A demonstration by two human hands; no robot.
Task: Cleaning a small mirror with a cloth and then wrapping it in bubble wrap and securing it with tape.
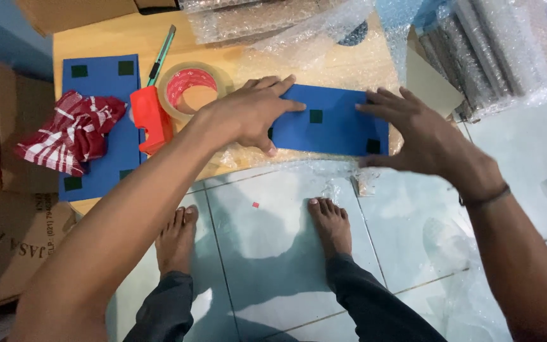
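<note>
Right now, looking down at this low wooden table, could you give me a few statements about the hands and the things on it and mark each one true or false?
1. Both hands rest on the blue sheet lying on bubble wrap. True: the left hand presses its left end, the right hand its right end.
2. The roll of clear tape sits in a red dispenser. True.
3. The left hand grips the green utility knife. False: the knife lies untouched on the table, beyond the tape.
4. The red and white checked cloth lies on the floor. False: it lies on a second blue sheet at the table's left end.
5. The person wears shoes. False: both feet are bare on the tiles.
</note>
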